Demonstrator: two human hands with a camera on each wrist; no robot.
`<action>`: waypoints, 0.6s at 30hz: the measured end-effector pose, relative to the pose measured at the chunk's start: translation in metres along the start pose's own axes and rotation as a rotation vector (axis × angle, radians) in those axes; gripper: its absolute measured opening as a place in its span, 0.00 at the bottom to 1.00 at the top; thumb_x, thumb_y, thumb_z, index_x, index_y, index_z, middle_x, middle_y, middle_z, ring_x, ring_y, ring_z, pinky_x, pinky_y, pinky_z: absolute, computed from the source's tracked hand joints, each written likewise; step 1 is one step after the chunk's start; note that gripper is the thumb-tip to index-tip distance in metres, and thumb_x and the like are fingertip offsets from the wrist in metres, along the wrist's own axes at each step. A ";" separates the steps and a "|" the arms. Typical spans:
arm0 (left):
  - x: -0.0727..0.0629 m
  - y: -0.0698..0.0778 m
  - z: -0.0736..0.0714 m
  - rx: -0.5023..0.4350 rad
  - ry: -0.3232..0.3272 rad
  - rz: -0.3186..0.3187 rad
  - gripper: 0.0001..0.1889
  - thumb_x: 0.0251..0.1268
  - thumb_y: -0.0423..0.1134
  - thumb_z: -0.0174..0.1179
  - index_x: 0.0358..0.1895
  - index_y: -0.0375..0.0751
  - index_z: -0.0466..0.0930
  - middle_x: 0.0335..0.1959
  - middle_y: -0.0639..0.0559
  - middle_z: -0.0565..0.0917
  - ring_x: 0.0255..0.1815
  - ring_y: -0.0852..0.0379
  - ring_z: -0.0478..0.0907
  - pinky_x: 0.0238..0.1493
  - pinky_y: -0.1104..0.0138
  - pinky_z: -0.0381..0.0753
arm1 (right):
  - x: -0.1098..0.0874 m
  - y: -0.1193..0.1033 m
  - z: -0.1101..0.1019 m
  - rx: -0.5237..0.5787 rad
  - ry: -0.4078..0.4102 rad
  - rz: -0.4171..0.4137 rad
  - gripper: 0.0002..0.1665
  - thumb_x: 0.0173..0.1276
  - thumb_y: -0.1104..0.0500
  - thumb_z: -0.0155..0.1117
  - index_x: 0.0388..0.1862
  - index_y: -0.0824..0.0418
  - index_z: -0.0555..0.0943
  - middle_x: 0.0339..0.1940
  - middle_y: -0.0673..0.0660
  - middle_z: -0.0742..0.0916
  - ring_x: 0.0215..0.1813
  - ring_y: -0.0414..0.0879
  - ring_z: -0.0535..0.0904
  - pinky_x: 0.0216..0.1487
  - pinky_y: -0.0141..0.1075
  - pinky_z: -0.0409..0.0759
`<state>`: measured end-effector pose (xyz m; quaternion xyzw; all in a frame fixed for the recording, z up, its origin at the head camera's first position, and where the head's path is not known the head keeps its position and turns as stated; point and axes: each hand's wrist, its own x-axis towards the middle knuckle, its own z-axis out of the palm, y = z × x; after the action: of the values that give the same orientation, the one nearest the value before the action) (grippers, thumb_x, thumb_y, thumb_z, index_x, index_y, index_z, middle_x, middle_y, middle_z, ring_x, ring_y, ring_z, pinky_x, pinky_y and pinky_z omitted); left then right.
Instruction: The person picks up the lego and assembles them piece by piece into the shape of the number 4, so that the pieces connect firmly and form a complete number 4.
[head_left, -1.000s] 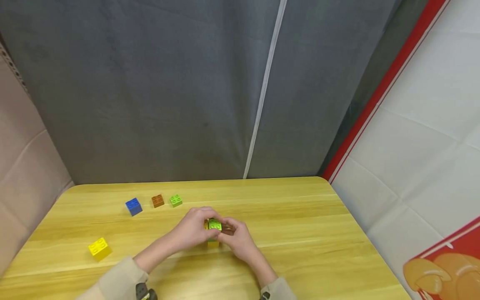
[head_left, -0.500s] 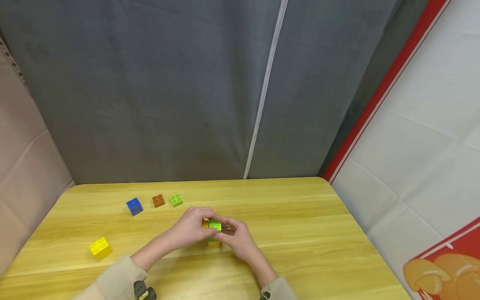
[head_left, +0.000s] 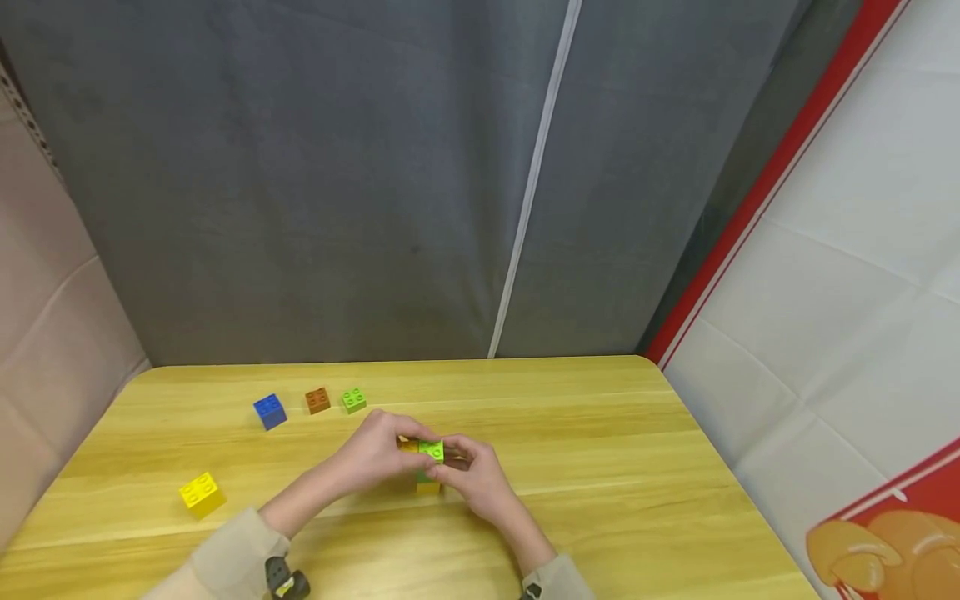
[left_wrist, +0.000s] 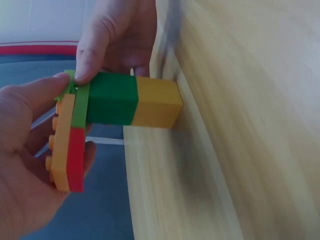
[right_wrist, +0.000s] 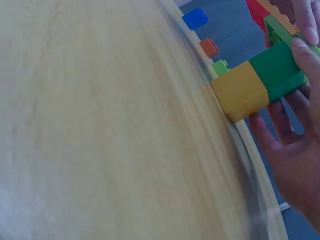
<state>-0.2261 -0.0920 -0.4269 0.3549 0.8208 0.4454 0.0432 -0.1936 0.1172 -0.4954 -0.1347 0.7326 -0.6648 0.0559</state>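
while the right hand (head_left: pixel 482 482) grips the brick tower (left_wrist: pixel 113 99) — the left hand (head_left: pixel 375 454) pinches its top bricks (left_wrist: pixel 64 150)

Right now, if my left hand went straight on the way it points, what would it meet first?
Your left hand would likely meet your right hand beside the block stack; depth is unclear.
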 end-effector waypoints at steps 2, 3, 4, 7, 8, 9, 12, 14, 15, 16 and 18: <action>-0.001 -0.003 -0.001 -0.009 -0.011 0.014 0.11 0.63 0.37 0.74 0.48 0.42 0.91 0.45 0.52 0.90 0.45 0.57 0.86 0.41 0.67 0.84 | 0.000 -0.001 0.000 -0.004 0.000 0.002 0.20 0.70 0.63 0.71 0.59 0.64 0.82 0.57 0.61 0.86 0.59 0.58 0.83 0.56 0.38 0.83; -0.001 -0.004 -0.001 -0.008 -0.017 0.017 0.11 0.63 0.38 0.73 0.48 0.42 0.91 0.46 0.52 0.90 0.46 0.56 0.86 0.42 0.67 0.84 | 0.000 -0.002 0.000 -0.006 0.002 0.005 0.20 0.70 0.63 0.72 0.59 0.64 0.82 0.57 0.60 0.86 0.59 0.58 0.83 0.56 0.38 0.83; -0.001 -0.005 -0.002 -0.007 -0.022 0.025 0.11 0.63 0.38 0.73 0.48 0.42 0.91 0.46 0.52 0.90 0.48 0.55 0.86 0.43 0.66 0.84 | -0.001 -0.002 0.001 -0.006 0.005 0.008 0.20 0.70 0.62 0.72 0.59 0.64 0.82 0.57 0.60 0.86 0.59 0.58 0.83 0.56 0.38 0.83; -0.001 -0.006 -0.003 0.011 -0.031 0.043 0.11 0.63 0.38 0.74 0.48 0.43 0.91 0.47 0.52 0.90 0.49 0.53 0.86 0.45 0.65 0.85 | -0.001 -0.003 0.001 -0.013 0.014 0.018 0.20 0.69 0.62 0.72 0.59 0.63 0.83 0.57 0.60 0.86 0.59 0.57 0.84 0.57 0.37 0.82; -0.002 -0.006 -0.004 0.016 -0.031 0.049 0.11 0.63 0.38 0.74 0.48 0.43 0.91 0.47 0.52 0.90 0.49 0.53 0.86 0.45 0.65 0.85 | -0.001 -0.003 0.002 -0.015 0.018 0.019 0.21 0.69 0.62 0.73 0.59 0.64 0.83 0.57 0.60 0.86 0.59 0.58 0.83 0.57 0.37 0.82; -0.002 -0.007 -0.004 0.022 -0.031 0.053 0.11 0.63 0.37 0.74 0.48 0.43 0.91 0.47 0.52 0.90 0.49 0.52 0.86 0.45 0.65 0.85 | -0.001 -0.004 0.002 -0.016 0.021 0.019 0.21 0.69 0.62 0.73 0.59 0.64 0.83 0.57 0.61 0.86 0.59 0.58 0.83 0.57 0.37 0.82; -0.003 -0.007 -0.003 0.031 -0.026 0.071 0.12 0.63 0.36 0.73 0.49 0.42 0.91 0.47 0.51 0.90 0.49 0.52 0.86 0.45 0.65 0.85 | 0.000 -0.003 0.002 -0.021 0.022 0.021 0.21 0.68 0.62 0.73 0.59 0.64 0.83 0.57 0.61 0.86 0.59 0.58 0.83 0.58 0.37 0.82; -0.003 -0.007 -0.002 0.036 -0.018 0.082 0.12 0.63 0.36 0.73 0.49 0.41 0.91 0.47 0.50 0.90 0.49 0.51 0.87 0.46 0.65 0.86 | 0.001 -0.003 0.001 -0.020 0.018 0.024 0.21 0.68 0.62 0.73 0.58 0.65 0.83 0.57 0.62 0.86 0.59 0.59 0.83 0.57 0.38 0.82; -0.003 -0.007 -0.002 0.039 -0.013 0.086 0.12 0.63 0.35 0.73 0.49 0.41 0.91 0.47 0.50 0.90 0.49 0.51 0.87 0.46 0.65 0.86 | 0.001 -0.003 0.000 -0.022 0.017 0.027 0.21 0.68 0.62 0.74 0.58 0.65 0.83 0.57 0.62 0.86 0.58 0.58 0.84 0.56 0.38 0.83; -0.004 -0.007 -0.001 0.040 -0.008 0.088 0.12 0.63 0.36 0.73 0.49 0.41 0.91 0.47 0.50 0.90 0.49 0.51 0.87 0.45 0.65 0.86 | 0.002 -0.003 -0.001 -0.023 0.014 0.031 0.21 0.67 0.62 0.74 0.58 0.65 0.83 0.57 0.62 0.86 0.58 0.58 0.84 0.56 0.38 0.83; -0.004 -0.007 0.000 0.032 0.003 0.078 0.12 0.62 0.35 0.74 0.48 0.41 0.91 0.46 0.51 0.90 0.48 0.53 0.87 0.45 0.67 0.86 | 0.003 -0.003 -0.002 -0.025 0.009 0.042 0.21 0.66 0.62 0.75 0.57 0.65 0.83 0.56 0.62 0.86 0.57 0.58 0.85 0.55 0.39 0.84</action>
<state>-0.2268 -0.0968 -0.4332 0.3864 0.8135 0.4343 0.0188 -0.1964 0.1185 -0.4916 -0.1170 0.7437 -0.6550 0.0651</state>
